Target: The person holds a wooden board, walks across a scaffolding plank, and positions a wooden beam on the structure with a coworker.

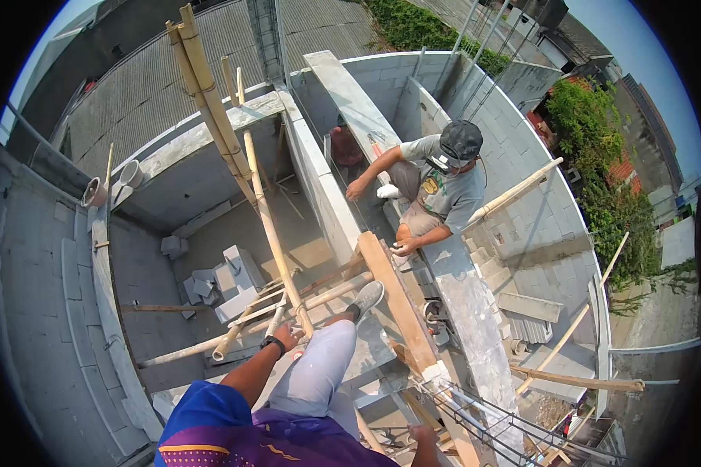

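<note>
Grey block walls (319,179) of an unfinished building are seen from high above, with corrugated roofs and green bushes beyond them and a rough floor strewn with loose blocks (226,284) far below. A scaffold of bamboo poles is lashed beside the wall, one long upright pole (269,226) rising from it past the top of the wall. The left hand (286,337), with a dark watch (272,344) on its wrist, is closed around this upright pole just where it meets the cross poles (249,319), near the person's bent knee in light trousers; a grey shoe (365,298) is set on the bamboo close to a sloping wooden plank (393,300). The right hand (423,436) is seen at the bottom edge of the view, resting by a cage of steel rods (475,416); whether it is clenched on anything cannot be told, since the fingers are cut off by the frame. A co-worker in a dark cap (460,140) and grey shirt is crouched on top of the wall further along, one hand (356,189) reaching to the wall's inner side and the other hand (402,247) laid on the concrete top (467,303). Another bamboo pole (514,194) is leaned against the outer wall behind this person.
</note>
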Motion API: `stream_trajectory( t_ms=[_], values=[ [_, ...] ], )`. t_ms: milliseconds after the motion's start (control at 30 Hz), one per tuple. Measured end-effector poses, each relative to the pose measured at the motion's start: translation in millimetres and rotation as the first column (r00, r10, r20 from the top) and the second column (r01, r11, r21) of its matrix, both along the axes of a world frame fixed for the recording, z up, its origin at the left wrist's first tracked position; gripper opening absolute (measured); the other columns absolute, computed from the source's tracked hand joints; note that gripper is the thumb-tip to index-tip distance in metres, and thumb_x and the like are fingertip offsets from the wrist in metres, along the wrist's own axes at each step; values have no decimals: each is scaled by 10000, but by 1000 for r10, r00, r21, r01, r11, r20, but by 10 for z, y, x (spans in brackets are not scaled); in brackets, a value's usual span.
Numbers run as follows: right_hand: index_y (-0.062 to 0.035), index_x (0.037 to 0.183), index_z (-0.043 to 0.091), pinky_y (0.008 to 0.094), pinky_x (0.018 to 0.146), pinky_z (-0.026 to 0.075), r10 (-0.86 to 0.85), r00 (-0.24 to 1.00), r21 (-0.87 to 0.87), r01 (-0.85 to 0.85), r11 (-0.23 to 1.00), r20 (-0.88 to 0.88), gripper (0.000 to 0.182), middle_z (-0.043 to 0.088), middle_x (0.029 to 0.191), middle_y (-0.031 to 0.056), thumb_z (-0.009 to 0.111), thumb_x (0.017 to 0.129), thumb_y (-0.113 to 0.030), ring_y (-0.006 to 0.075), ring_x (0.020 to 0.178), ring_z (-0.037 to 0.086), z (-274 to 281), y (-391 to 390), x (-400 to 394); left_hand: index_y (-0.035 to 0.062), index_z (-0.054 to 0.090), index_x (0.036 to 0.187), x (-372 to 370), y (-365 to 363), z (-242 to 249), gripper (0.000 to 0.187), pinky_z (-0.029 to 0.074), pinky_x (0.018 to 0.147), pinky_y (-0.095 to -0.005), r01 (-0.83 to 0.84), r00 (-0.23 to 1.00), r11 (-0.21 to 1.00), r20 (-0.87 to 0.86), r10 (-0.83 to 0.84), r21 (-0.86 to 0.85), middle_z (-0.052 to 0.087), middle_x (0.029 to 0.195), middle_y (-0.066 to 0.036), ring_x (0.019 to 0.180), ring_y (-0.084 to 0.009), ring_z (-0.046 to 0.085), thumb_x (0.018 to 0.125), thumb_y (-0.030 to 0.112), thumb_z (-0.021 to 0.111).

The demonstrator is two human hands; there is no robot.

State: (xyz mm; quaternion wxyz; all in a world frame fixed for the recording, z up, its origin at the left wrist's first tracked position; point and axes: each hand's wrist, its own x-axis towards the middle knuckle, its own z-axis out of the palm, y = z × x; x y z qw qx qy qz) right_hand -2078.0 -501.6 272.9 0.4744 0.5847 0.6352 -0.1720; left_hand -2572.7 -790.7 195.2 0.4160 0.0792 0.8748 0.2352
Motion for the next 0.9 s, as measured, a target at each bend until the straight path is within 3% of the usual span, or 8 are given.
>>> stream_trajectory(
  t_ms=[100, 367, 500, 533, 633, 733, 800, 900],
  values=[
    [-100, 1210, 692, 500, 1032, 437, 42, 999, -7, -42, 999, 12, 652, 653, 1285, 135, 634, 811, -612, 337, 1234, 589, 476, -180, -179, -64, 483, 1357, 43, -166, 490, 795, 458, 1022, -422, 12, 1000, 1000, 14, -12, -5, 593, 1297, -285, 1213, -376, 583, 853, 524, 664],
    [-62, 1287, 629, 493, 1038, 435, 132, 989, 114, -125, 986, -64, 661, 626, 1291, 190, 650, 831, -540, 360, 1236, 574, 730, -221, -151, -62, 479, 1382, 212, -651, 637, 807, 452, 1030, -418, -27, 997, 994, 75, 35, -102, 591, 1304, -284, 1202, -369, 595, 837, 491, 702],
    [-22, 1307, 598, 476, 1029, 449, 81, 980, 145, -55, 988, -183, 692, 636, 1248, 235, 653, 844, -533, 372, 1202, 596, 750, -151, -100, -81, 481, 1368, 316, -797, 596, 798, 472, 1003, -416, -79, 996, 997, 50, 78, 13, 610, 1263, -300, 1164, -382, 615, 841, 477, 698],
    [28, 1291, 590, 452, 1022, 459, 49, 981, 153, -20, 988, -189, 722, 635, 1235, 262, 664, 844, -533, 383, 1181, 606, 758, -140, -129, -84, 481, 1365, 319, -816, 585, 797, 475, 999, -413, -76, 996, 997, 41, 75, 32, 610, 1262, -299, 1160, -378, 618, 839, 472, 701],
    [18, 1278, 604, 419, 1068, 413, -143, 900, 112, 206, 972, -411, 705, 589, 1298, 281, 619, 861, -551, 404, 1266, 533, 507, -136, -143, -91, 477, 1361, 399, -1007, 635, 797, 484, 988, -406, -90, 995, 994, 39, 88, 56, 613, 1260, -297, 1149, -366, 628, 833, 459, 712],
    [68, 1154, 667, 434, 996, 468, -133, 872, 115, 210, 971, -471, 636, 643, 1202, 287, 668, 864, -498, 414, 1157, 610, 241, -94, -382, -93, 463, 1370, 458, -1176, 780, 808, 491, 985, -405, -137, 989, 987, 65, 132, 79, 622, 1251, -290, 1142, -357, 635, 829, 448, 722],
    [30, 1135, 691, 430, 965, 477, -21, 782, 140, 138, 980, -623, 563, 667, 1163, 268, 658, 882, -472, 412, 1139, 620, -159, -77, -484, -94, 453, 1376, 515, -1384, 874, 816, 495, 983, -406, -137, 989, 985, 75, 130, 100, 631, 1239, -285, 1143, -353, 636, 827, 445, 726],
    [12, 1152, 680, 417, 942, 478, -89, 638, 1, 140, 990, -765, 525, 678, 1147, 249, 650, 894, -444, 387, 1135, 626, 40, -207, -1016, -71, 507, 1336, 572, -1698, 1021, 741, 496, 987, -405, -136, 990, 990, 36, 135, 32, 648, 1210, -276, 1146, -358, 637, 831, 417, 744]
  ],
)
